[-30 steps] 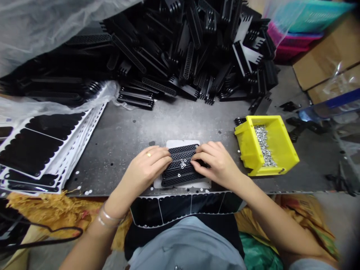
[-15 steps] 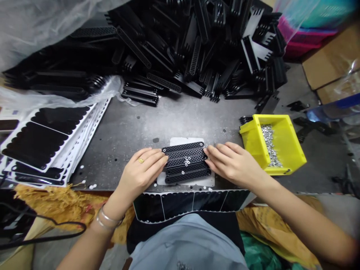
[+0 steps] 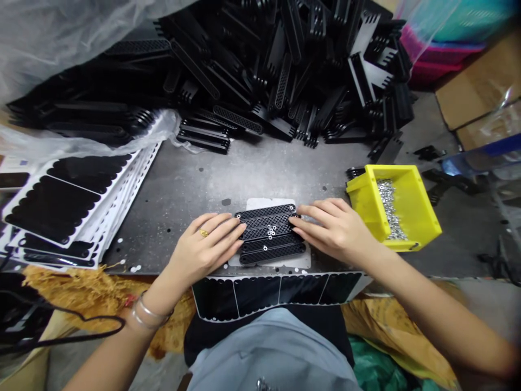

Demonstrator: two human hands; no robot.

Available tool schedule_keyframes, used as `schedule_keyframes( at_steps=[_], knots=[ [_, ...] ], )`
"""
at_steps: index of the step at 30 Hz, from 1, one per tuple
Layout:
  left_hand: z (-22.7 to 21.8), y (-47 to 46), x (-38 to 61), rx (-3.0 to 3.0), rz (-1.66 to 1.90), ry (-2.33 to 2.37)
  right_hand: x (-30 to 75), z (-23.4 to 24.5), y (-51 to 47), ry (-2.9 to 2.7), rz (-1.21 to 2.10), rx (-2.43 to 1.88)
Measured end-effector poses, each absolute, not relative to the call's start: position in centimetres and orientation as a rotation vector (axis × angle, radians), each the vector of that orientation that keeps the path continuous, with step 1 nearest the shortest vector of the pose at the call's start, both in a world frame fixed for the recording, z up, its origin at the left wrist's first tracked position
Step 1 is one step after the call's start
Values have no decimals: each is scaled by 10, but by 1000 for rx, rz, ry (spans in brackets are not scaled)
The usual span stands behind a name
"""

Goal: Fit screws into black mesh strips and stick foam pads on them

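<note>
Several black plastic strips (image 3: 271, 241) with a cross-hatched top lie side by side on a pale plate (image 3: 271, 203) at the table's front edge. A small cluster of metal nuts (image 3: 271, 232) rests on the middle strips, and single nuts sit in both end holes of the farthest one. My left hand (image 3: 209, 241) closes its fingers on the strips' left ends. At the right ends, my right hand (image 3: 331, 228) has its fingertips closed on the second strip. Both thumbs are mostly hidden, and any small part under the fingertips cannot be made out.
A yellow bin (image 3: 421, 209) of nuts stands on the right. Black toothed plastic parts (image 3: 285, 70) are heaped along the back. Sheets of black stickers (image 3: 61, 201) are stacked on the left, and another sticker sheet (image 3: 260, 296) lies by my lap. Cardboard boxes (image 3: 474, 89) stand far right.
My right hand's fingertips have shifted slightly left, farther onto the strips. My left hand stays at the left ends, its wrist a little farther left. The nuts look the same.
</note>
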State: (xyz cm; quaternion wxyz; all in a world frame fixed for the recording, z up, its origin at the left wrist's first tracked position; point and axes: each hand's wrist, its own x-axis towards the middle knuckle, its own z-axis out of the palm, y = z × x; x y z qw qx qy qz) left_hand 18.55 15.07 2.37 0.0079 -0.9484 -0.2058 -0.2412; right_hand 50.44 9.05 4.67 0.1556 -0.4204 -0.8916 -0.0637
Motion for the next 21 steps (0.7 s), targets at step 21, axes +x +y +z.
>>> schedule_keyframes(
  at_steps=[21],
  knots=[
    [25,134,179,-3021,-853,-719,496,50,59,-2520,-118,-1338]
  ],
)
